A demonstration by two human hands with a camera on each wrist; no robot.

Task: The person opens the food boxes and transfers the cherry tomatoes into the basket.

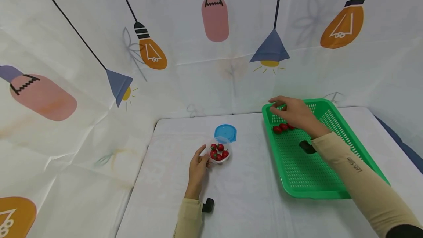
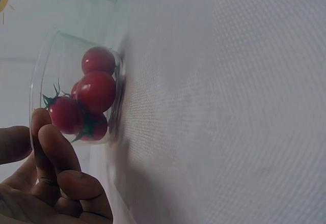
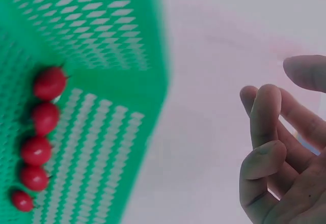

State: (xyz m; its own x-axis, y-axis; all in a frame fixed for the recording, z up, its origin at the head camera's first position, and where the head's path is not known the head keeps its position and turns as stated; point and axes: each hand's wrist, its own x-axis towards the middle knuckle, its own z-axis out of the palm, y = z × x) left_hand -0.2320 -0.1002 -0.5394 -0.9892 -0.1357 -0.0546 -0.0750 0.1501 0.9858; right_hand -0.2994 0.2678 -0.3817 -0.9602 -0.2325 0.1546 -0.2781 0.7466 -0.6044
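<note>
Beige-sleeved right forearm (image 1: 360,177), nearest the head camera, slants up from lower right of frame across a green perforated plastic basket (image 1: 307,173). Right hand (image 1: 294,112) hangs over the basket's upper-left corner, wrist bent; fingers loosely curled, thumb apart from them, nothing gripped. Left hand (image 1: 197,167), lower centre of frame, comes up from below; its curled fingers bear on the wall of a clear round plastic container (image 2: 63,53), thumb at the rim, pinching it.

Counts: container, one, near centre of frame, upright, with at least five red tomatoes (image 2: 96,92) inside, some with green stems. Basket, one, at right; five red oval tomatoes (image 3: 36,150) in a row by its wall in the right wrist view. Blue round lid (image 1: 225,132), one, flat just beyond the container.

Surface: white cloth-covered table (image 1: 244,194). Behind: creased white sheet (image 1: 198,87) printed with orange bulbs, pink bulbs and blue lampshades.
</note>
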